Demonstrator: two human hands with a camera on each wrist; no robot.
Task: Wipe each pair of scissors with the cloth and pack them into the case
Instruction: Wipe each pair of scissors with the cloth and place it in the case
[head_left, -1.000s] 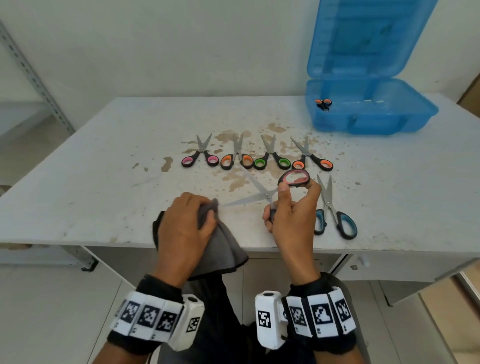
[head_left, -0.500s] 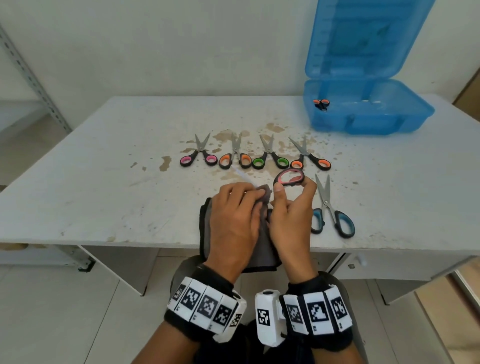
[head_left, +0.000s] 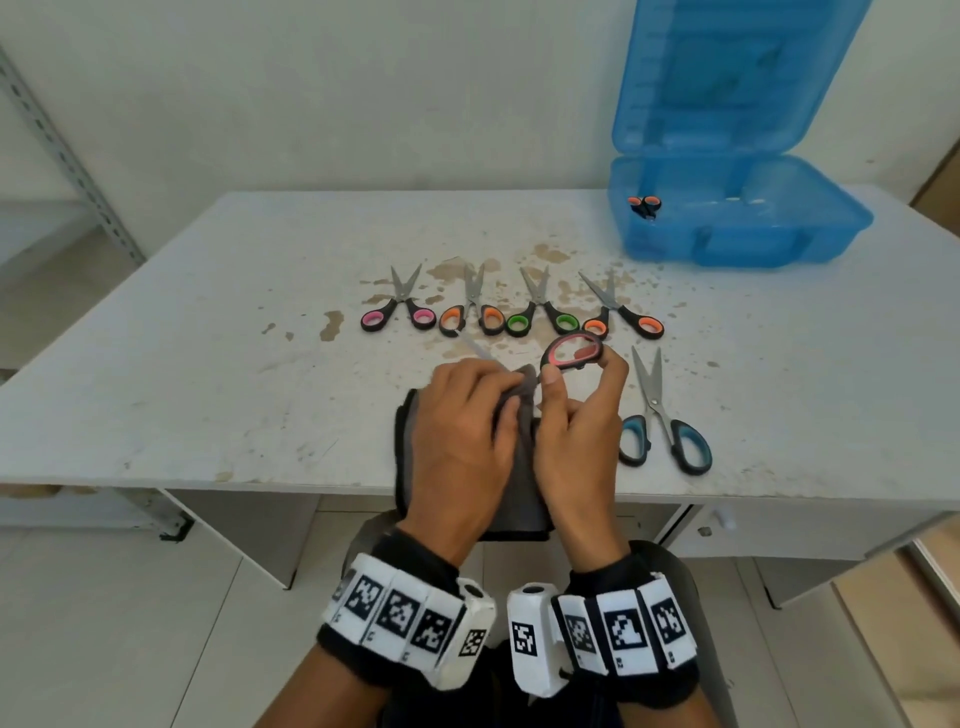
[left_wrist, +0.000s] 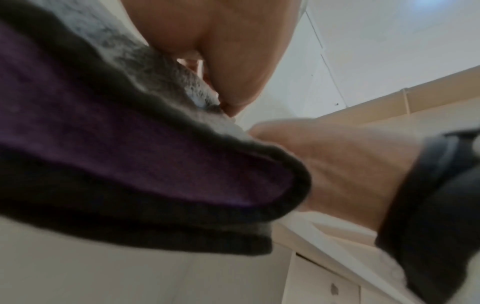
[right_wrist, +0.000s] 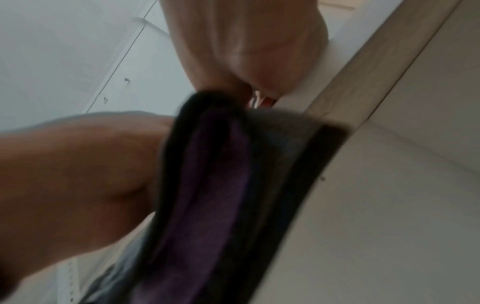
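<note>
**One pair packed, one under the cloth, five waiting**

I had the red-handled scissors in my right hand, thumb and fingers pinched on the handle loop, which I held up just nearer me than the row of small scissors. My left hand was curled round the dark grey cloth with its black edging, clamping it over the blades; only a short blurred length of blade showed past my knuckles. The cloth hung down over the near edge of the white, stained tabletop. Both wrist views gave little beyond cloth folds and skin.

The translucent blue plastic case stood with its lid up at the far right of the tabletop. In its left end I could see one pair of orange-and-black scissors, so I judged one pair already packed.

Left to do, going by what lay out: the pink-handled scissors, the orange-handled pair beside them, the green-handled pair and a second orange-handled pair, all in a row between me and the case, plus the larger teal-handled scissors just right of my right hand. The task was early on, I reckoned: this pair still needed finishing and packing, then five more.
</note>
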